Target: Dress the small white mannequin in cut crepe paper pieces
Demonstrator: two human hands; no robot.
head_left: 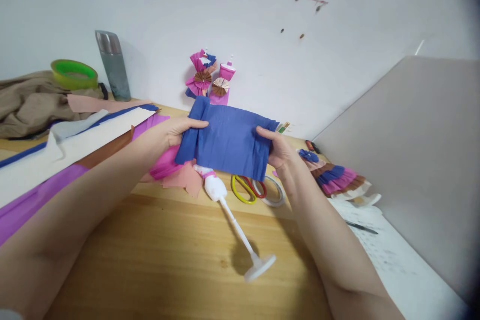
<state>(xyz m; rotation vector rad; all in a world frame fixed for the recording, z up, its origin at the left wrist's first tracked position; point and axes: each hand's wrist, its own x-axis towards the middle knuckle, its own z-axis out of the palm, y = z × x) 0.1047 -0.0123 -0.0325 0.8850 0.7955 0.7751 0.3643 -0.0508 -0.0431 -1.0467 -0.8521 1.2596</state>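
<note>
A sheet of blue crepe paper (232, 140) is held up above the table between my two hands. My left hand (183, 130) grips its left side, where the paper is folded over, with the thumb on the front. On the right edge, my right hand (277, 147) pinches the sheet, thumb also in front. Below it a small white mannequin stand (216, 189) lies on its side, its round base toward me and its upper end partly hidden. Scissors (245, 191) with yellow and red handles and a white tape roll (276, 192) lie just under the paper.
Two small decorated mannequins (221, 82) stand by the wall. Left are crepe paper strips (93, 152), a bottle (114, 67), a green tape roll (75, 75) and brown cloth (26, 105). Right are a layered paper skirt (339, 179), a pen (362, 228) and a white sheet (393, 255).
</note>
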